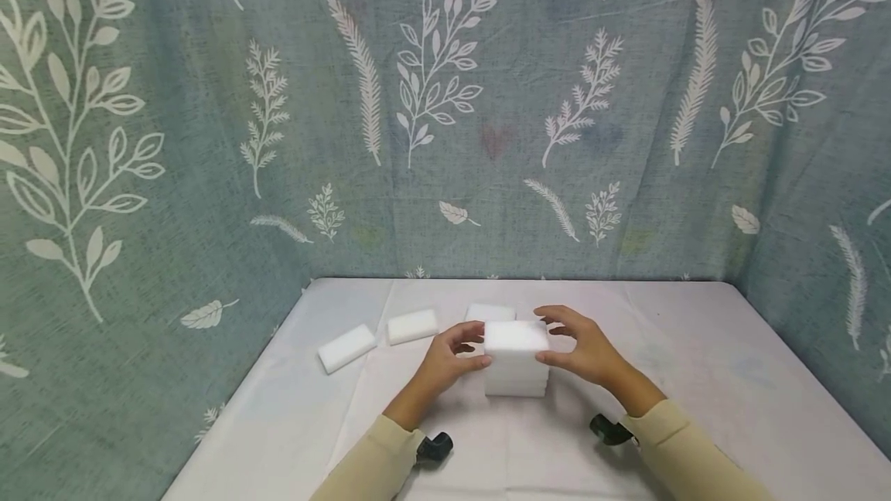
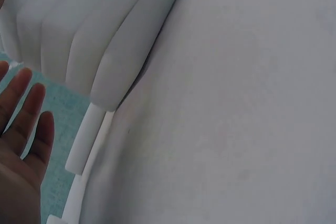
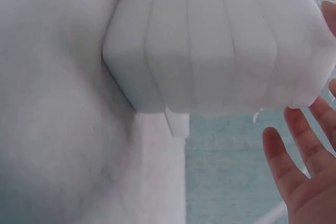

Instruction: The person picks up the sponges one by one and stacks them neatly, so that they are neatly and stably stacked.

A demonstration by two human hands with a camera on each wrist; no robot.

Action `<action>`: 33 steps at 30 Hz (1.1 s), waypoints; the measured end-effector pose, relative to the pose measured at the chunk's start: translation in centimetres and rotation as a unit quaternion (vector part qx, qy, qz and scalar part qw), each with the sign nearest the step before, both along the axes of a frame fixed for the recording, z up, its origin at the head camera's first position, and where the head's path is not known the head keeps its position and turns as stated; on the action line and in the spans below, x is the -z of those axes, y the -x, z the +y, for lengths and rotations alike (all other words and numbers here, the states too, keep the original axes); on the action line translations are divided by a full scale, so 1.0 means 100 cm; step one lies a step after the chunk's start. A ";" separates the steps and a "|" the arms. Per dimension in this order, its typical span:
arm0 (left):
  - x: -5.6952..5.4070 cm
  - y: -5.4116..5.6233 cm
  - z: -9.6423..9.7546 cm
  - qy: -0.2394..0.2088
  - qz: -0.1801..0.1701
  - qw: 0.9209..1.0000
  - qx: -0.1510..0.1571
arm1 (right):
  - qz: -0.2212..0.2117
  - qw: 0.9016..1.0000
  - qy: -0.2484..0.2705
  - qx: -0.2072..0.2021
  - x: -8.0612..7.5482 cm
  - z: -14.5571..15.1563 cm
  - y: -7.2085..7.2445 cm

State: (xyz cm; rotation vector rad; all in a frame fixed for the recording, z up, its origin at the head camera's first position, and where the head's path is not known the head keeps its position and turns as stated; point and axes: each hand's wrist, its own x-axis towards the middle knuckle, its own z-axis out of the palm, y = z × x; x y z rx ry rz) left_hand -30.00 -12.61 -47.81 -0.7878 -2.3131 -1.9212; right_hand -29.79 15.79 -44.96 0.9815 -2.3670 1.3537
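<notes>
A stack of several white sponge blocks (image 1: 516,377) stands on the table in front of me, its layers showing edge-on in both wrist views. At the left end of the top sponge block (image 1: 517,337) is my left hand (image 1: 445,354), thumb at the near corner and index fingertip at the far one. My right hand (image 1: 581,346) holds the right end the same way, its thumb against the near corner. In the right wrist view the remaining fingers (image 3: 302,140) are spread beside the stack. The left hand's lower fingers (image 2: 34,108) also stand off from the blocks.
Behind the stack lies another white block (image 1: 490,312), partly hidden. Two more white blocks, one farther back (image 1: 413,326) and one at the left (image 1: 347,348), rest on the white-covered table (image 1: 696,377). A leaf-patterned curtain (image 1: 445,215) surrounds the back and sides.
</notes>
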 end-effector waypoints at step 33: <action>-0.010 0.080 -0.041 0.249 0.058 0.965 -0.055 | -0.074 0.976 0.201 -0.049 0.011 -0.011 -0.017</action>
